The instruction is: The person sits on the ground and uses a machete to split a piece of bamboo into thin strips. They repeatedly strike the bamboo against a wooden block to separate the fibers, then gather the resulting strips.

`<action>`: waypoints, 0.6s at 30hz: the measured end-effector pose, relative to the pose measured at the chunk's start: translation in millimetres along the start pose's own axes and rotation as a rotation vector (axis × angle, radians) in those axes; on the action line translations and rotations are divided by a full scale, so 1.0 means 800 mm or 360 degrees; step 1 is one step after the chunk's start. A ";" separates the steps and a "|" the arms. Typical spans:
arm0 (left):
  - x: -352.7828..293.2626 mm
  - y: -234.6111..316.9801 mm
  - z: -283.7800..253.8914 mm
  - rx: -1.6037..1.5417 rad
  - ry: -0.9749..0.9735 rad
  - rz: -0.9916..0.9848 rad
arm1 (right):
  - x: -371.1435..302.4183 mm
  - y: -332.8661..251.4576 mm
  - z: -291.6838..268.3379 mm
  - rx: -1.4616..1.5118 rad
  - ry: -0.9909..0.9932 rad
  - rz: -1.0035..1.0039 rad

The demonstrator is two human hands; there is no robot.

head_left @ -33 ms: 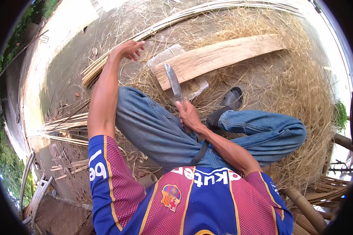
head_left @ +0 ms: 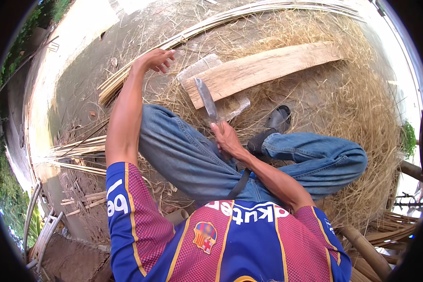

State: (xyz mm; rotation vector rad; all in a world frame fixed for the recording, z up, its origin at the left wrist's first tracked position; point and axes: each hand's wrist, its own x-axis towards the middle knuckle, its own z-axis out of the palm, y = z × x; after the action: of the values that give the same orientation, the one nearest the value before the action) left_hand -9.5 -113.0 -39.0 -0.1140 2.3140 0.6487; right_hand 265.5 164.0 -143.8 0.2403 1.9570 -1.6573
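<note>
A knife with a broad grey blade is gripped in my right hand, above my bent leg. Its tip points away from me and overlaps the near left end of a long wooden board. My left hand is stretched out at the far left, fingers loosely bent and a little apart, with nothing visible in them. It overlaps a bundle of long pale split strips; whether it touches them I cannot tell. The board lies across pale flat blocks.
Curly fibre shavings cover the ground at the right. More thin strips lie to the left of my leg. A dark sandal is on my foot near the board. A thick pole lies at the lower right.
The knife's tip has shifted slightly to the left and nearer to me. Both hands stay almost in place.
</note>
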 end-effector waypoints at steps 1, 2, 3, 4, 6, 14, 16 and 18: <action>0.000 0.003 0.003 -0.0011 0.0002 0.0018 | 0.006 0.010 -0.010 -0.0219 -0.0051 -0.0141; 0.000 0.007 0.005 -0.0022 0.0004 0.0036 | 0.013 0.019 -0.019 -0.0439 -0.0100 -0.0281; 0.000 0.002 0.004 -0.0011 -0.0002 -0.0015 | 0.011 0.007 -0.025 -0.0487 -0.0232 -0.0201; 0.000 -0.003 0.004 -0.0011 0.0014 -0.0028 | 0.006 -0.002 -0.023 -0.0295 -0.0165 -0.0097; 0.000 -0.007 0.003 -0.0008 0.0047 -0.0049 | -0.002 -0.015 -0.016 0.0087 -0.0027 0.0111; 0.004 0.005 -0.003 0.0023 0.0051 -0.0039 | -0.002 0.008 -0.010 -0.0242 0.0053 -0.0246; 0.004 0.005 -0.002 0.0008 0.0047 -0.0010 | -0.010 0.000 -0.006 0.0004 0.0062 -0.0032; 0.006 0.006 -0.004 -0.0012 0.0034 0.0046 | -0.008 -0.003 -0.008 0.0088 0.0114 0.0021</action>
State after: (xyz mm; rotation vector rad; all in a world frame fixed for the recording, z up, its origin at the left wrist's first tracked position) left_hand -16.1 -110.1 -38.4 -0.0915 2.3375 0.6739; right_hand 267.7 171.2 -137.6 0.3373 1.9595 -1.7176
